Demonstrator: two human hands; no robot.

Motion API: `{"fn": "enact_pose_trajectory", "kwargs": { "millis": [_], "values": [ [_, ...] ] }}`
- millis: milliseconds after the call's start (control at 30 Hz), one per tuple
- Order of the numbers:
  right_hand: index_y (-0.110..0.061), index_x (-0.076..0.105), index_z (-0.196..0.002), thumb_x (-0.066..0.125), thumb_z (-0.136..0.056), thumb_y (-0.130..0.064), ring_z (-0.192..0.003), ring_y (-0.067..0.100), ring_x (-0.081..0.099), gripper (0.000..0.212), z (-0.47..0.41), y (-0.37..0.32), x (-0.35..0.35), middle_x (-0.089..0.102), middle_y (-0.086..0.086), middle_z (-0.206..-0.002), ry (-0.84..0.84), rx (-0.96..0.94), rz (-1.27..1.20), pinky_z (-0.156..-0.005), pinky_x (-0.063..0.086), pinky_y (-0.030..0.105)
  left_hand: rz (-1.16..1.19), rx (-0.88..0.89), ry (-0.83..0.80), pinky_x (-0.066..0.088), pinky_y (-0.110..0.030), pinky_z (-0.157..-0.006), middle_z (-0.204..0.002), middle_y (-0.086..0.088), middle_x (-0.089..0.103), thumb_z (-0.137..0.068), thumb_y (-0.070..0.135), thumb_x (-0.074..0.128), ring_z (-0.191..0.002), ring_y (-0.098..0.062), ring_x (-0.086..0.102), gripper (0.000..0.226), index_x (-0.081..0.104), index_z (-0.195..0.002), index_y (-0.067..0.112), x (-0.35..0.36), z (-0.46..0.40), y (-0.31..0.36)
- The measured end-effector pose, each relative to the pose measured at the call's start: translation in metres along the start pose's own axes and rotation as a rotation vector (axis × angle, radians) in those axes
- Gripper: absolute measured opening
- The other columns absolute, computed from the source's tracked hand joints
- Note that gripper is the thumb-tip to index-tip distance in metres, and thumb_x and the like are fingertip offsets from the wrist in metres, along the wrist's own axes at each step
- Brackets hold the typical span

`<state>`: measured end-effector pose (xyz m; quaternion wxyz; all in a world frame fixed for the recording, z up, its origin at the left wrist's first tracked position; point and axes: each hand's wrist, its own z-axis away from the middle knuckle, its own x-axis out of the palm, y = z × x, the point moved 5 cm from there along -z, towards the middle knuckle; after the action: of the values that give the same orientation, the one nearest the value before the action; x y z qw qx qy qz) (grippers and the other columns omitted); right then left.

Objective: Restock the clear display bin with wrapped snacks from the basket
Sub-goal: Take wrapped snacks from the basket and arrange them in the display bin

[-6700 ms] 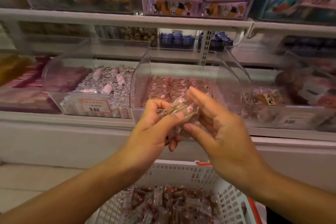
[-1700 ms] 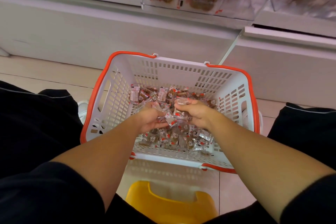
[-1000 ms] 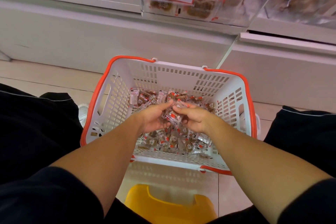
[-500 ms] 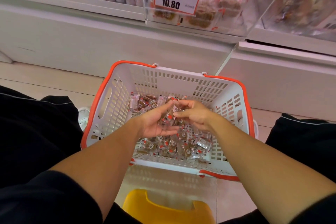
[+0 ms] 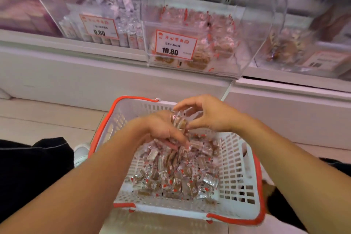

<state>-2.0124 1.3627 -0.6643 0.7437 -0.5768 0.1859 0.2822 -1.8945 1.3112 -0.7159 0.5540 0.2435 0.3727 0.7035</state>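
While both hands pinch one small bundle of snacks [image 5: 179, 122] between curled fingers [image 5: 187, 105], left hand [image 5: 161, 127] below and right hand [image 5: 210, 114] above, the bundle hangs over the basket [image 5: 235, 165]. The bin [image 5: 252, 30] stands up and ahead, nearer the right hand.

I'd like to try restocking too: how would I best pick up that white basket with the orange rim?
By the orange rim of the basket, probably one grip on each long side, coming from above. The rim is the thickest continuous edge; the slotted white walls look thin. The basket stands upright and open, holding loose wrapped snacks, so keep it level.
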Motion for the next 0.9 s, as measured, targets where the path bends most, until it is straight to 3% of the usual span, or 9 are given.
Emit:
{"fn": "enact_pose_trajectory", "kwargs": {
  "millis": [133,267,433,533,600,667,733,800,900],
  "values": [
    [-0.028,0.069,-0.108,0.086,-0.071,-0.022,-0.076,0.004,0.061,0.041,0.031,-0.07,-0.058,0.064,-0.02,-0.083,0.086,-0.169,0.319,-0.065,0.05,0.018,-0.178,0.155,-0.104,0.059,-0.03,-0.06,-0.079,-0.007,0.073,-0.068,-0.01,0.081,-0.074,-0.023,0.072,0.036,0.064,-0.092,0.01,-0.008,0.048,0.082],
    [-0.029,0.061,-0.101,0.082,-0.069,-0.029,-0.075,0.012,0.058,0.038,0.058,-0.121,-0.098,0.063,-0.011,-0.084,0.112,-0.319,0.427,-0.066,0.048,0.027,-0.484,0.365,-0.081,0.053,-0.058,-0.083,-0.104,-0.018,0.067,-0.054,-0.002,0.091,-0.098,-0.042,0.065,0.07,0.057,-0.114,0.009,-0.018,0.086,0.163],
    [-0.023,0.067,-0.101,0.084,-0.071,-0.031,-0.079,0.007,0.056,0.036,0.039,-0.142,-0.154,0.062,-0.011,-0.089,0.288,-0.356,0.541,-0.068,0.043,0.019,-0.732,0.454,0.263,0.053,-0.043,-0.088,-0.106,0.0,0.066,-0.051,0.011,0.088,-0.098,-0.02,0.065,0.081,0.048,-0.12,0.023,-0.055,0.076,0.221],
    [-0.035,0.063,-0.1,0.079,-0.069,-0.036,-0.079,-0.005,0.057,0.034,0.02,-0.147,-0.176,0.059,-0.023,-0.085,0.3,-0.384,0.601,-0.07,0.042,0.01,-0.695,0.503,0.378,0.052,-0.04,-0.091,-0.11,0.005,0.064,-0.043,0.025,0.083,-0.1,-0.015,0.064,0.089,0.045,-0.124,0.027,-0.074,0.059,0.239],
    [-0.044,0.056,-0.098,0.071,-0.067,-0.047,-0.078,-0.008,0.056,0.035,0.009,-0.148,-0.19,0.057,-0.027,-0.082,0.29,-0.336,0.675,-0.069,0.043,0.012,-0.643,0.546,0.395,0.055,-0.033,-0.087,-0.107,0.008,0.066,-0.042,0.03,0.081,-0.097,-0.01,0.066,0.086,0.046,-0.121,0.031,-0.085,0.048,0.246],
    [-0.036,0.061,-0.093,0.067,-0.064,-0.054,-0.073,-0.001,0.055,0.035,-0.002,-0.143,-0.207,0.059,-0.02,-0.077,0.294,-0.225,0.743,-0.062,0.045,0.023,-0.477,0.584,0.35,0.056,-0.02,-0.072,-0.096,0.009,0.071,-0.045,0.026,0.083,-0.086,-0.002,0.069,0.079,0.048,-0.115,0.034,-0.095,0.034,0.247],
    [-0.027,0.065,-0.088,0.07,-0.063,-0.05,-0.066,0.006,0.052,0.034,-0.012,-0.134,-0.219,0.058,-0.011,-0.07,0.247,-0.127,0.776,-0.057,0.043,0.031,-0.3,0.578,0.261,0.055,-0.02,-0.07,-0.096,0.012,0.073,-0.046,0.028,0.082,-0.084,-0.002,0.071,0.079,0.048,-0.117,0.033,-0.098,0.019,0.243],
    [-0.024,0.063,-0.08,0.072,-0.066,-0.045,-0.061,0.008,0.05,0.027,-0.02,-0.122,-0.228,0.057,-0.006,-0.065,0.187,-0.013,0.8,-0.052,0.038,0.029,-0.393,0.564,0.302,0.054,-0.026,-0.078,-0.1,0.013,0.07,-0.049,0.043,0.077,-0.087,0.0,0.068,0.079,0.046,-0.122,0.035,-0.105,0.005,0.236],
    [-0.024,0.061,-0.077,0.076,-0.068,-0.048,-0.06,0.007,0.051,0.029,-0.024,-0.109,-0.233,0.055,-0.006,-0.064,0.087,0.158,0.839,-0.052,0.042,0.032,-0.748,0.619,0.397,0.048,-0.014,-0.075,-0.093,0.02,0.064,-0.076,0.04,0.072,-0.084,0.008,0.06,0.044,0.055,-0.116,0.037,-0.108,-0.002,0.228]
  ]
}}
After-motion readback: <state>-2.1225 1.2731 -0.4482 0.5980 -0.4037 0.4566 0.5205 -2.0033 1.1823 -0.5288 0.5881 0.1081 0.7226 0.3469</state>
